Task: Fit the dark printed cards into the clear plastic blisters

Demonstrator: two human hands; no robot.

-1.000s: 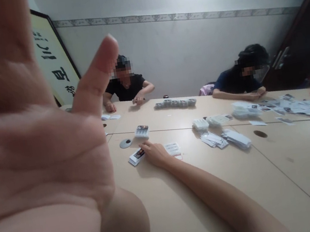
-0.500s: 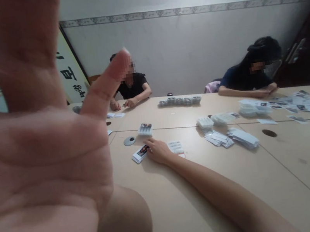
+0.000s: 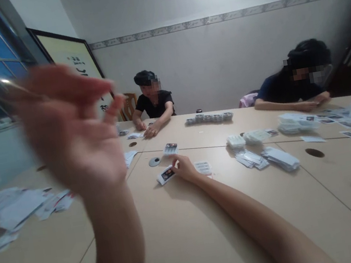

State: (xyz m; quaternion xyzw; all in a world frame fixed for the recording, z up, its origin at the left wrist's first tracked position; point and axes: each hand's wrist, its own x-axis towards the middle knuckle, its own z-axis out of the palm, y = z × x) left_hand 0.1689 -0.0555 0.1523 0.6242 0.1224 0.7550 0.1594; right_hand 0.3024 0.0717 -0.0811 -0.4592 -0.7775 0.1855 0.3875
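Left hand (image 3: 72,134) pulled back, fingers spread, empty; right hand (image 3: 185,168) fingers touching card pack (image 3: 166,175).

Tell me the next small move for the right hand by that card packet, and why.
Probably close the fingers on the card packet and lift it. The right hand is stretched out with its fingertips at the packet's edge but not gripping it, while the left hand is raised, open and empty.

On the table (image 3: 192,235), the right hand (image 3: 185,169) rests just right of a card stack (image 3: 166,175). Behind the stack lies a round disc (image 3: 154,162); well right of it, packet piles (image 3: 266,157).
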